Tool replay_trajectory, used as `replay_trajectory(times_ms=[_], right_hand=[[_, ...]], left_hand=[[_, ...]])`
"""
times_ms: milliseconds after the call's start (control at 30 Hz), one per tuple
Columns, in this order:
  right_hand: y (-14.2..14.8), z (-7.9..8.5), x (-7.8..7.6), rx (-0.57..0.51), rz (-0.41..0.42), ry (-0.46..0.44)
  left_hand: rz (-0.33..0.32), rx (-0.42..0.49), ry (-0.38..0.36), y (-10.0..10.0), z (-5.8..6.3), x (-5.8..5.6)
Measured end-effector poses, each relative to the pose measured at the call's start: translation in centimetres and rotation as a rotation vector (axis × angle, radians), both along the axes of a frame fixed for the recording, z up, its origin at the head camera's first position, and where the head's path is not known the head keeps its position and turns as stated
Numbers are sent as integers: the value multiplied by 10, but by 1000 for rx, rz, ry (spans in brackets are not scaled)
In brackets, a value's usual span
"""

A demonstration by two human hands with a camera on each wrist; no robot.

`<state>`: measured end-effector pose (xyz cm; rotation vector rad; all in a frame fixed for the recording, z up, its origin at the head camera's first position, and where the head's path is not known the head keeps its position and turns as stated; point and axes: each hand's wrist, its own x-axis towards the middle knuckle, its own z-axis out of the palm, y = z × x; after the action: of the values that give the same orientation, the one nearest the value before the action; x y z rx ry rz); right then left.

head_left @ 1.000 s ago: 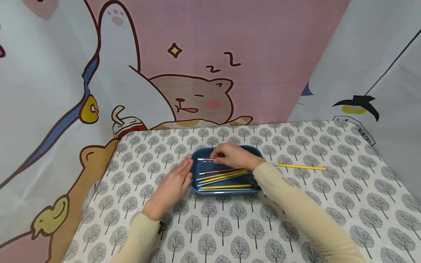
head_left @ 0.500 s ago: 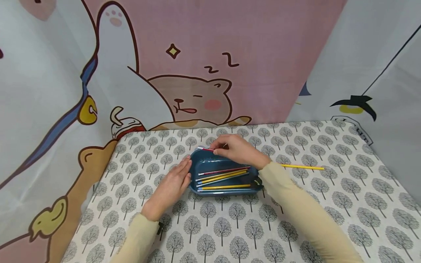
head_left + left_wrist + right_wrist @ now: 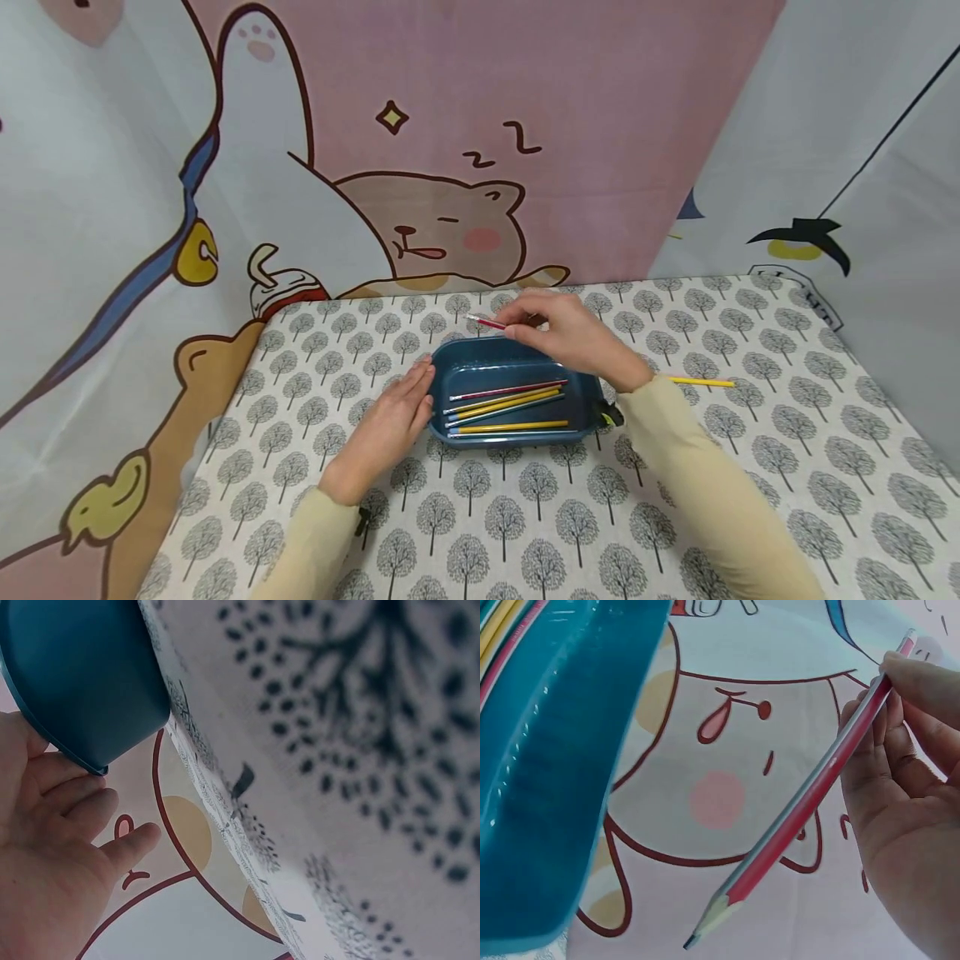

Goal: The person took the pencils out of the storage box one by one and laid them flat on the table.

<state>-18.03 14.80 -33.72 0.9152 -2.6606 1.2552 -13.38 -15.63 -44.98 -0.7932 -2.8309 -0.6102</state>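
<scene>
Right hand (image 3: 566, 333) pinches a red pencil (image 3: 802, 802) just beyond the tray (image 3: 487, 355).
Thumb and fingers squeeze the shaft toward its eraser end, which points left; the long axis runs roughly along the tray's far rim. The left hand (image 3: 385, 427), farther off, rests fairly straight fingers against the tray's left end.

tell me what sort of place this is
Probably a screened-off tabletop workspace, though the wider room is out of view. A tree-print tablecloth covers the surface, a cartoon-printed backdrop rises behind it, and a blue tray holds pencils.
</scene>
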Motion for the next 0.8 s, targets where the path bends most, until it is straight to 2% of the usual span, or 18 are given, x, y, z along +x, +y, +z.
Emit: replay_trajectory(times_ms=[200, 533, 800], right_hand=[[14, 6, 9, 1, -30, 50], [38, 4, 20, -9, -41, 159], [60, 0, 31, 46, -63, 169]], left_hand=[[-1, -6, -7, 0, 1, 0], [-2, -5, -3, -1, 1, 0], [1, -5, -14, -1, 1, 1]])
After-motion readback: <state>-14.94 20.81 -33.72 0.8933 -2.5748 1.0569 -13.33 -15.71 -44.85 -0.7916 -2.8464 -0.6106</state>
